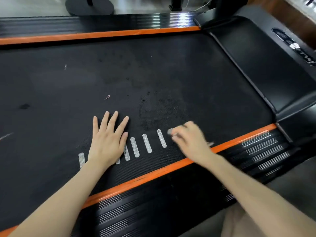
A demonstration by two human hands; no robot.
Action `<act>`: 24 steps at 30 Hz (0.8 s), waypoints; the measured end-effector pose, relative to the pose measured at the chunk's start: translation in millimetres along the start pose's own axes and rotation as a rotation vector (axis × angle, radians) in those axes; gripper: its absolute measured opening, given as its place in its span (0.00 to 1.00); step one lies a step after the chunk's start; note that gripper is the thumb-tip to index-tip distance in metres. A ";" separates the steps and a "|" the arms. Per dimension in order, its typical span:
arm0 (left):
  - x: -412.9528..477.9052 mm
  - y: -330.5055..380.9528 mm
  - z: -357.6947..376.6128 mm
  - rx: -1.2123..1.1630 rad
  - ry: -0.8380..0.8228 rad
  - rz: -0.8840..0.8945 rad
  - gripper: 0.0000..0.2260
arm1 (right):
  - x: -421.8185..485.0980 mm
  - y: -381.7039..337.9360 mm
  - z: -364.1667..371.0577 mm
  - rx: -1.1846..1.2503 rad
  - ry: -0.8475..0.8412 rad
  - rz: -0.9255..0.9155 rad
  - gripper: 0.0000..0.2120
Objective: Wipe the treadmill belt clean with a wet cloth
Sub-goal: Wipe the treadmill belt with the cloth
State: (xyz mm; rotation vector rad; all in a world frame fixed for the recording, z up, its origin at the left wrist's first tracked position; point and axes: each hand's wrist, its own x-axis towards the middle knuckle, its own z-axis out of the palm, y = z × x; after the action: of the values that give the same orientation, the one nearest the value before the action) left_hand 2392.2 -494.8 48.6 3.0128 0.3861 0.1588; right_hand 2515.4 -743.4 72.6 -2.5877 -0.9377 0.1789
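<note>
Flat on belt [153, 74], left hand [107, 142], grip wide; right hand [189, 141], grip around blurred cloth [170, 131]

I am indoors, at an exercise spot — gym or home, I cannot tell. A treadmill's black belt [153, 74] and orange side rail [102, 34] fill my view; beyond them a glossy pale floor [25, 6] carries a round black stand base [89, 6] and loose cables [203, 6].
</note>
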 end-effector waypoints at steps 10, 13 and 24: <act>-2.0 -4.9 1.3 -0.038 0.008 0.011 0.23 | 35.7 59.1 -38.0 -0.132 0.105 0.089 0.12; -0.5 -3.2 0.5 -0.049 0.004 0.003 0.24 | 47.8 72.5 -38.2 -0.121 0.237 0.374 0.09; 3.4 -7.8 -6.9 -0.102 0.018 -0.037 0.23 | 95.5 -13.7 8.3 -0.086 0.208 -0.043 0.07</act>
State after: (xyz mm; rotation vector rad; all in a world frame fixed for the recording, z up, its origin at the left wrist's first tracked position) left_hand 2392.7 -485.8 54.8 2.9040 0.4211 0.1969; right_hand 2578.7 -670.1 71.3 -2.5994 -0.9416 -0.1426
